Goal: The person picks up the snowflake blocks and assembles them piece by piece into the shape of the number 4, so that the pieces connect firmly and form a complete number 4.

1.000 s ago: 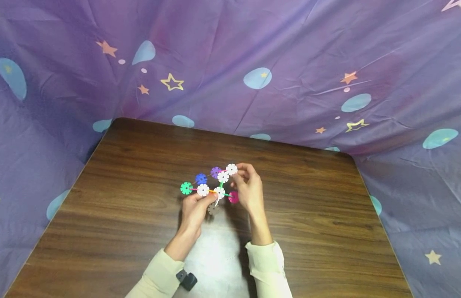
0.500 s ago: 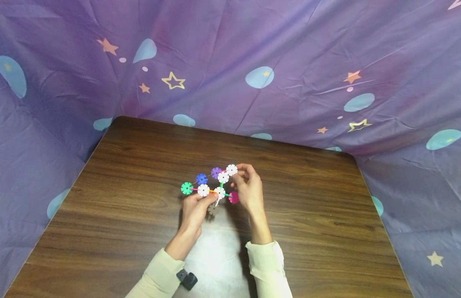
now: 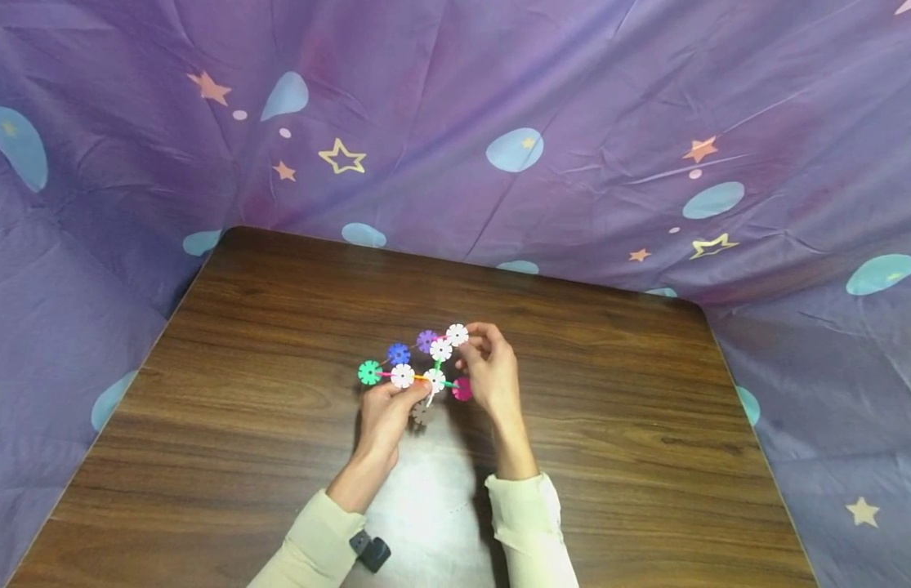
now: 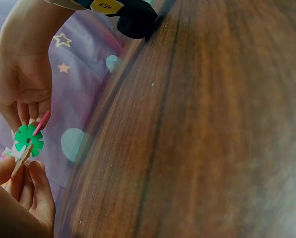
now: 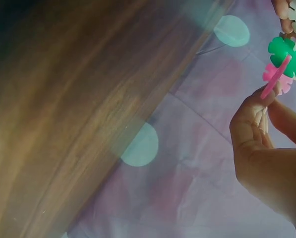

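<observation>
A linked chain of slotted snowflake discs is held up in both hands over the table. In the head view it includes a green disc (image 3: pixel 368 373), a blue disc (image 3: pixel 399 354), a purple disc (image 3: pixel 426 340) and several white ones, with other discs edge-on between them. My left hand (image 3: pixel 382 418) pinches the near side, its thumb on a white disc (image 3: pixel 435 380). At the far right corner, my right hand (image 3: pixel 495 377) grips around a white disc (image 3: pixel 457 335). A pink disc (image 3: pixel 462 389) sticks out beside the right palm, and a grey-brown disc (image 3: pixel 420 413) hangs below the left thumb.
The dark wood-grain table (image 3: pixel 279 457) spreads out beneath the hands, with glare near its front. A purple curtain (image 3: pixel 426 98) printed with stars surrounds its back and sides. A black wrist camera (image 3: pixel 372 553) sits at the left sleeve.
The head view has shifted slightly. Both hands keep their hold on the disc chain, with hardly any movement.
</observation>
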The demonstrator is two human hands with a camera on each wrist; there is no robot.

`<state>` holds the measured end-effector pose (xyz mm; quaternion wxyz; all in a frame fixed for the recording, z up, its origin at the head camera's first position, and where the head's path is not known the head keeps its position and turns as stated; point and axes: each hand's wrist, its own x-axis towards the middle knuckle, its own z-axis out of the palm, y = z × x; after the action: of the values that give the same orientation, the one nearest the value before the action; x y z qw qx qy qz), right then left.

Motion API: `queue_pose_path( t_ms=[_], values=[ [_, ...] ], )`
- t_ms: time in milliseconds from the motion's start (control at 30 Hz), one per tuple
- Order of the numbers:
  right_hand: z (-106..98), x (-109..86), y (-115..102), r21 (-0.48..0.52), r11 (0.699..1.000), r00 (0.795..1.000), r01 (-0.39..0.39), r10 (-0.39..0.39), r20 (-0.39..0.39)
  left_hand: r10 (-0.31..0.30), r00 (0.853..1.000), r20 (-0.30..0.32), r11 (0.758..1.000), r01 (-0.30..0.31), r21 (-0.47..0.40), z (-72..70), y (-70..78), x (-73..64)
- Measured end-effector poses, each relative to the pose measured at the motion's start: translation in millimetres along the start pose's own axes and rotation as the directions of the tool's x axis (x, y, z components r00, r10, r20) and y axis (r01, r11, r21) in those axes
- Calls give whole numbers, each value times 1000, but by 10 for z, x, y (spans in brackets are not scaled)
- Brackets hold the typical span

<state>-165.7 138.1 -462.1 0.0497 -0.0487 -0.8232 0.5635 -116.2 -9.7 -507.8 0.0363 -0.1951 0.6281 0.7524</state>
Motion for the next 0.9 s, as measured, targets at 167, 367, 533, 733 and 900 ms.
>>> queue_pose_path(
  t_ms=[167,367,533,733,900],
  values=[
    [1,1,-14,-27,1000,1000,-3,3,4,-8,1000,0,1000,8,1,0,-3,4],
    [0,23,-3,-48,999,1000,21,-20,16,-10,1000,1,1000,10,-5,2,-19,16],
    [-4,42,7,-67,998,1000,8,-6,26,-17,1000,7,1000,17,1,2,-20,25],
    [-3,60,6,-88,996,999,-2,5,34,-27,999,34,999,29,-32,-1,-20,35],
    [-7,79,14,-113,994,999,-10,15,43,-30,999,40,999,32,-38,-2,-30,40]
  ],
)
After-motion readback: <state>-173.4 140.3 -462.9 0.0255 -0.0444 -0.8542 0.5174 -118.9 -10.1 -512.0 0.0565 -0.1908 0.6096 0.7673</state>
